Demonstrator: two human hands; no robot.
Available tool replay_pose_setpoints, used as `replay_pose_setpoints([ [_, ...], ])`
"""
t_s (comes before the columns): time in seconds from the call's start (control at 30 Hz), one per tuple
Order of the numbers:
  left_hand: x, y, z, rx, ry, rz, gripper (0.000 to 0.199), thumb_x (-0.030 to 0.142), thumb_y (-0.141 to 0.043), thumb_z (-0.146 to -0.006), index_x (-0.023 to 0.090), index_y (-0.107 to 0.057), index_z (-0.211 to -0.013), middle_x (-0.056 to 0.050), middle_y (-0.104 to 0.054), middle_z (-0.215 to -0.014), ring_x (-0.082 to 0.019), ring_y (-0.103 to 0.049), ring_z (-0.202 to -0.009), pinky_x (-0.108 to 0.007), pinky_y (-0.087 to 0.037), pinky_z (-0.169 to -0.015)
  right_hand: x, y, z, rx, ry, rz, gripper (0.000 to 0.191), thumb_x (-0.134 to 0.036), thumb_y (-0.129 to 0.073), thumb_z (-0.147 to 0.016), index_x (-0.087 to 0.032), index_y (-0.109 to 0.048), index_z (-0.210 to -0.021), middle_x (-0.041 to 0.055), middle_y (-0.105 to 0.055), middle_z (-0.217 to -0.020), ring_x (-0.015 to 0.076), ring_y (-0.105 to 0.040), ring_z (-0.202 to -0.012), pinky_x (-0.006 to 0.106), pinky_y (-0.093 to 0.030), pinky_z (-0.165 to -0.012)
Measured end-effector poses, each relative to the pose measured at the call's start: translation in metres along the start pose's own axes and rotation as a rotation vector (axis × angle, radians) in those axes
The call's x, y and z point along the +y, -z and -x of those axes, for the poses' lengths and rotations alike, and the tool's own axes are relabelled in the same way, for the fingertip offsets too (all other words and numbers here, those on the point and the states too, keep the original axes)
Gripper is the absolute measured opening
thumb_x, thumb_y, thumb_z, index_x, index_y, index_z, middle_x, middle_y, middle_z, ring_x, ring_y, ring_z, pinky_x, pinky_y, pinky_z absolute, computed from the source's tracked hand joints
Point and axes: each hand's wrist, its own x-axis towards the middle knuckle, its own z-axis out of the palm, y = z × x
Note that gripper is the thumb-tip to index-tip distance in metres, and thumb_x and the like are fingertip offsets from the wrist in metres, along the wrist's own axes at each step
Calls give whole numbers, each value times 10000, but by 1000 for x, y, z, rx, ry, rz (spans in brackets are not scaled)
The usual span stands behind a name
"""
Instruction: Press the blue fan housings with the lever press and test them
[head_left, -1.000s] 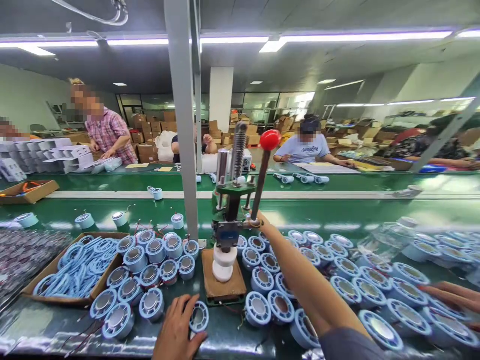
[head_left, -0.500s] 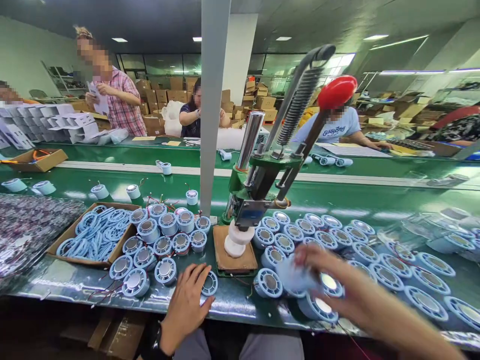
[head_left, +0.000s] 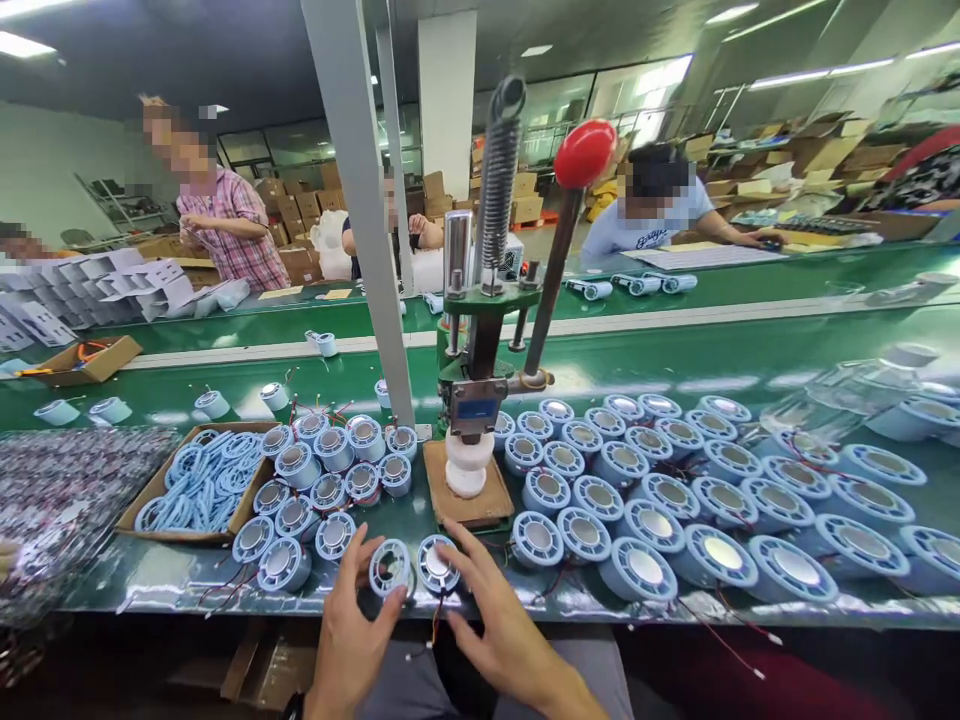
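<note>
My left hand [head_left: 351, 610] curls around the left side of a light-blue round housing [head_left: 390, 568] with a dark, open-looking centre; its thumb is at the front edge. Close beside it, a light-blue round motor [head_left: 438, 564] with a silver disc stands on the bench, thin wires hanging from its front. My right hand [head_left: 499, 625] reaches around the right side of this motor, fingertips touching its rim, thumb spread apart lower down. Just behind both parts is a green hand press [head_left: 480, 390] with a red-knobbed lever and a white round pressing head over a brown base plate.
Several blue motors [head_left: 328, 490] cluster on the left, and rows of others [head_left: 649, 525] fill the right. A cardboard box [head_left: 135, 515] holds blue rings. Bubble wrap [head_left: 67, 490] lies far left. A grey post [head_left: 360, 200] rises behind; several people [head_left: 225, 225] work across the green belt.
My right hand has come back from the right-hand rows, where it held a blurred blue part, to the motor in front of me. My left hand now curls around the housing. The view has turned slightly.
</note>
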Motion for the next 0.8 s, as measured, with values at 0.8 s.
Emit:
replay_pose_setpoints([
  [0.8,41,-37,-4,-154,-18,-55,691,74,-614,-741,258,-473,-1392,-68,-621,-1320,-273,-538,-1254,-511,-418,-1108,27,-51,3,439,-15,-56,829,-53,-552,-769,-228,-302,-1541,92,-624,-1325,213,-629,-1214,376,-548,-1021],
])
